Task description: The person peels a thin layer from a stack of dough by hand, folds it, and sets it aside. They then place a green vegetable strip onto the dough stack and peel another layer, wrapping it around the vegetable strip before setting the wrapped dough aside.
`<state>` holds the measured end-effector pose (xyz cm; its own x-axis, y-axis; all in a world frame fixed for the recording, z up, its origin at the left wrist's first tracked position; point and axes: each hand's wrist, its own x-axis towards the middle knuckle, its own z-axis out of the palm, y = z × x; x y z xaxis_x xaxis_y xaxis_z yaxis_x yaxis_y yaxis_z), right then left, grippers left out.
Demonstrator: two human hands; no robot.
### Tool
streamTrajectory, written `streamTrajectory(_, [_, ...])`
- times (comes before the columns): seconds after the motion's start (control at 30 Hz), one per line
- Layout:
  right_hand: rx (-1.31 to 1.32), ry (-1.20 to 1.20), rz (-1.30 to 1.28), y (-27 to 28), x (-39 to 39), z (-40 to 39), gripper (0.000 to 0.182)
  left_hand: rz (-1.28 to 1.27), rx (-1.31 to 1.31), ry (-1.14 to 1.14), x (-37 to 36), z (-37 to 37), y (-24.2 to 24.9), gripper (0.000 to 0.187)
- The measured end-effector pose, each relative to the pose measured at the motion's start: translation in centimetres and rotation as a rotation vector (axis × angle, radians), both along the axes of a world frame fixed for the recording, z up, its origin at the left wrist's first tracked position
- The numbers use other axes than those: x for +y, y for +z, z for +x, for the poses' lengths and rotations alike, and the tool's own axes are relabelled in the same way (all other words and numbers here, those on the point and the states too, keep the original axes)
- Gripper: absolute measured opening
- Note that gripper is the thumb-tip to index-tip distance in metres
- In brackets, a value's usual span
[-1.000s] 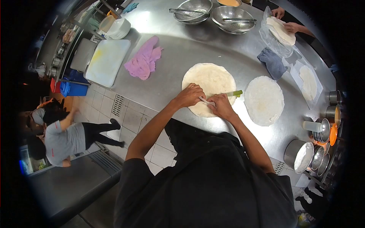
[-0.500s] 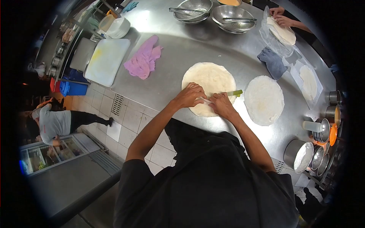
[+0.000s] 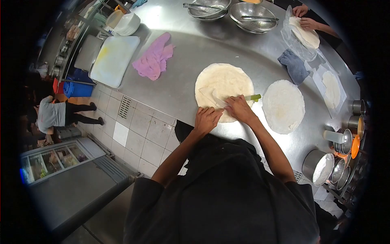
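A round, pale flatbread or dough sheet (image 3: 223, 77) lies on the steel table in front of me. My left hand (image 3: 208, 118) is at its lower left edge, fingers bent and pressed together on the sheet's rim; what they pinch is too small to make out. My right hand (image 3: 239, 107) is closed around a knife with a green handle (image 3: 255, 97), whose pale blade points left across the sheet. A second round sheet (image 3: 283, 106) lies flat to the right, beside the first.
Steel bowls with tongs (image 3: 252, 25) stand at the back. A pink cloth (image 3: 153, 59) and white cutting board (image 3: 114, 61) are at left, a grey cloth (image 3: 293, 67) at right. Another person's hands (image 3: 304, 18) touch dough at the far right. Pots (image 3: 319, 166) stand lower right.
My left hand has moved down from the middle of the sheet to its lower edge, uncovering a cut or fold there. The person at the far left has shifted position.
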<state>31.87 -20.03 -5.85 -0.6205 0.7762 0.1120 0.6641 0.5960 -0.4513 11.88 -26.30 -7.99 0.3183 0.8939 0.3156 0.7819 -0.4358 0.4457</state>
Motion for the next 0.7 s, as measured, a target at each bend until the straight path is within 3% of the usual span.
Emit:
streamTrajectory(0.17, [-0.017,0.011,-0.108,0.7,0.3,0.5,0.014,0.042,-0.099,0.039,0.9,0.3,-0.2,0.013])
streamTrajectory(0.23, [-0.123,0.015,-0.273,0.9,1.0,0.3,0.026,0.033,-0.121,0.013,1.5,0.3,0.1,0.012])
streamTrajectory(0.5, [-0.179,-0.054,-0.281,3.0,0.4,0.9,0.029,-0.027,-0.147,-0.001,2.1,0.2,-0.5,0.013])
streamTrajectory(0.63, [-0.346,-0.095,-0.276,2.5,0.4,2.5,0.028,0.023,-0.089,-0.016,2.6,1.0,1.4,0.041])
streamTrajectory(0.7, [-0.237,-0.098,-0.237,1.5,0.4,2.7,0.02,0.088,-0.069,-0.046,3.2,2.0,2.1,0.052])
